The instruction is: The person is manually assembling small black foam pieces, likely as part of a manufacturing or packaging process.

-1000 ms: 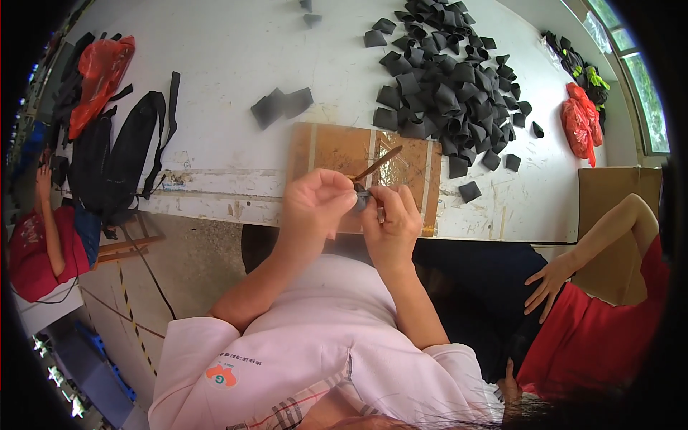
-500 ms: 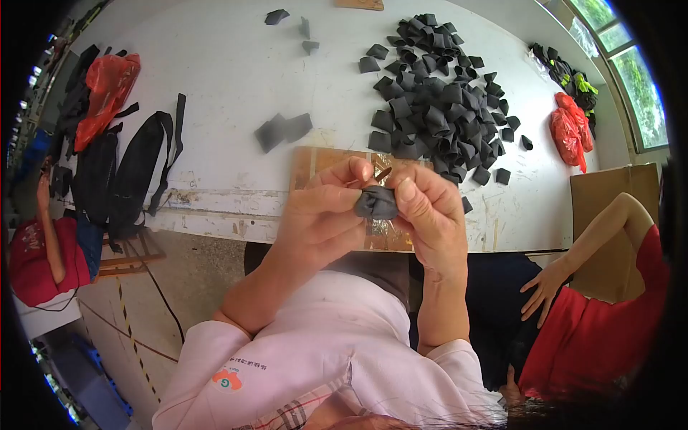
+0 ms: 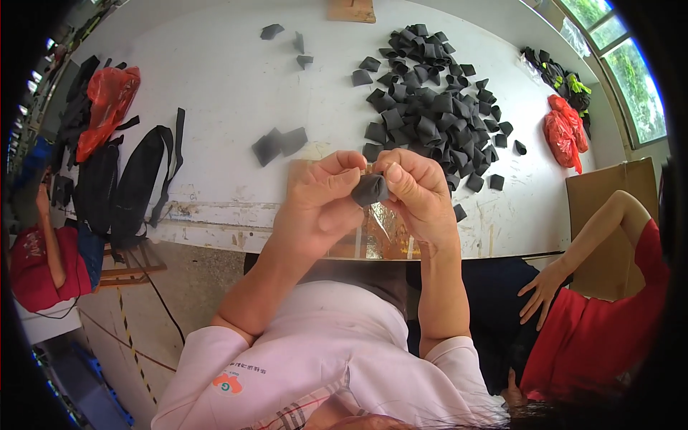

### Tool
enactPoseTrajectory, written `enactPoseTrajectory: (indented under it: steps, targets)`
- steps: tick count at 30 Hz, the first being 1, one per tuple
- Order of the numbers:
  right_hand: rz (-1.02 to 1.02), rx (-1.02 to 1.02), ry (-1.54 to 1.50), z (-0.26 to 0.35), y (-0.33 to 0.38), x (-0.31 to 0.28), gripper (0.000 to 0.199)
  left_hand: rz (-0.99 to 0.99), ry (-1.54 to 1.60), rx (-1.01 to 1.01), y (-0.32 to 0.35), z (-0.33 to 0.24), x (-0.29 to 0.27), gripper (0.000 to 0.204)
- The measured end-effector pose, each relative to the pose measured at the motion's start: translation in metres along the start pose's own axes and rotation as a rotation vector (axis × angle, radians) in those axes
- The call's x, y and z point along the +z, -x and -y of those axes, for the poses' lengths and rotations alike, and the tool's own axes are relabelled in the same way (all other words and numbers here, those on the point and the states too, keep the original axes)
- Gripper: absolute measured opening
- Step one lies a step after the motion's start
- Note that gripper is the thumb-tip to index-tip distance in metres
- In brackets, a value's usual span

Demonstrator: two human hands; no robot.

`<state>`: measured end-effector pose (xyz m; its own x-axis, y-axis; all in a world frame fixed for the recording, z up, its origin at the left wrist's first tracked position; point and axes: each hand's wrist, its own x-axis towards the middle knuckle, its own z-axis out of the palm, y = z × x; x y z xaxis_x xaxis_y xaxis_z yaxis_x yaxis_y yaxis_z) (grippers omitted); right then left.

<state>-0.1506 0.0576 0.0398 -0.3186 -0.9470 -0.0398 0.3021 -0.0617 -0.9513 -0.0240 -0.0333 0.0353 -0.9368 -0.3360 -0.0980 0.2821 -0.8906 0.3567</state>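
Between both hands, just over the table's near edge, is a small dark grey fabric piece (image 3: 370,190), folded into a rounded pocket shape. My left hand (image 3: 319,192) pinches its left side between thumb and fingers. Thumb and forefinger of my right hand (image 3: 417,188) grip its upper right edge. Below the hands lies a brown board (image 3: 351,246) with a shiny clear strip on it. A large pile of similar folded dark grey pieces (image 3: 441,107) spreads beyond my right hand. Two flat grey pieces (image 3: 281,143) lie beyond my left hand.
On the white table (image 3: 222,107), black strapped bags (image 3: 140,172) and a red plastic bag (image 3: 107,107) lie left. Red bags (image 3: 566,130) and a cardboard box (image 3: 615,222) are right. A person in red (image 3: 595,315) sits close on my right; another person (image 3: 50,261) is far left.
The fabric piece has turned in my fingers, showing a smoother rounded face and a fold opening. A thin brown tip seen between the hands before is now out of sight.
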Motion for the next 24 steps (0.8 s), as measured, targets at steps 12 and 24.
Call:
enactPoseTrajectory:
  steps: [12,24]
  targets:
    - [0.059,-0.001,-0.017,-0.010,-0.005,-0.005,0.033,-0.155,-0.187,0.113,-0.001,0.004,0.003,0.010]
    - [0.018,-0.053,0.267,-0.004,-0.001,-0.007,0.035,-0.194,-1.155,0.758,0.001,0.009,0.007,0.034]
